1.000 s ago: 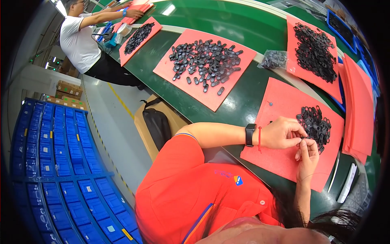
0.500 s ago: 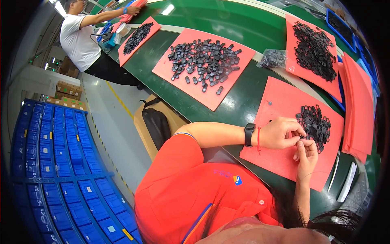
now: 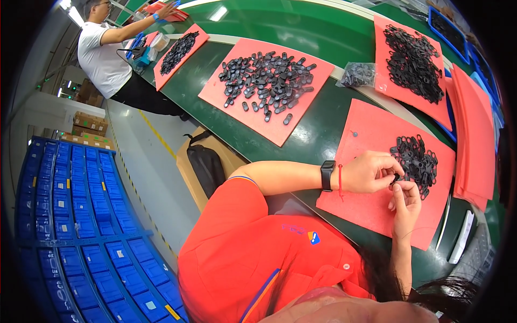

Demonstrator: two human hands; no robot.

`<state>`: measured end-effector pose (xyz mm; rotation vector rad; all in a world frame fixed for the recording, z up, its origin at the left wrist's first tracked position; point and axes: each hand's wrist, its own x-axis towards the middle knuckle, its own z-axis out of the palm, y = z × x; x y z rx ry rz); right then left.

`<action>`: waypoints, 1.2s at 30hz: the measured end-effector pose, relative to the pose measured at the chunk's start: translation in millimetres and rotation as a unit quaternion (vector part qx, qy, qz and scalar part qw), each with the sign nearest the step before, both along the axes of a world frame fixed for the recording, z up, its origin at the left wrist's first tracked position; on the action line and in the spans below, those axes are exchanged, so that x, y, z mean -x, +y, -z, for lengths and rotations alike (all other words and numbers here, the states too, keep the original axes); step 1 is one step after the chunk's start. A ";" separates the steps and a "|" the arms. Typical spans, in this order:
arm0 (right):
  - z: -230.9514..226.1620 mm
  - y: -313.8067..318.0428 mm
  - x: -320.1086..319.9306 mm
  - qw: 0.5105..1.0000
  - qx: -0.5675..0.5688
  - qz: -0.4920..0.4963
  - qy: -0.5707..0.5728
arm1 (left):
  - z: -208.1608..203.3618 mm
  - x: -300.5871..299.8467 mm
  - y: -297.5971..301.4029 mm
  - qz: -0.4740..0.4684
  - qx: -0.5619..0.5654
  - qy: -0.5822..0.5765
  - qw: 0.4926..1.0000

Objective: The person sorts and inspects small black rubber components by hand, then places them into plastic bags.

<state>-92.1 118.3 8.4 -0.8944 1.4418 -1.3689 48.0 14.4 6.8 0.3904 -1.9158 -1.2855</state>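
The right hand (image 3: 407, 207) and left hand (image 3: 370, 172) pinch a small black part (image 3: 396, 178) between their fingertips over a pink mat (image 3: 372, 129), just beside a pile of black looped pieces (image 3: 417, 161), with another pink mat (image 3: 284, 133) beyond and a white-shirted co-worker (image 3: 105, 60) farther off

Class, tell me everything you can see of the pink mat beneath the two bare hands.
The pink mat is a thin, flat, four-cornered sheet, matt and foam-like in look. It lies on the green tabletop, with a heap of black looped parts toward its right side and a small grey disc near its upper left edge. The left hand and right hand, pinching a small dark part, hide some of it; whether either rests on it is unclear.
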 end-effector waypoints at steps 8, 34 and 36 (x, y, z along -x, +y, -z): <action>-8.1 0.7 -4.0 1.000 -0.005 0.009 -0.014 | 3.3 1.4 -0.8 0.008 -0.107 -0.038 0.993; 1.2 -1.8 -2.8 0.997 0.012 0.025 -0.075 | -4.9 5.2 4.1 0.028 -0.291 -0.098 0.951; 0.6 -3.7 -2.0 0.997 0.010 0.029 -0.073 | -3.4 5.2 2.6 0.041 -0.285 -0.075 0.955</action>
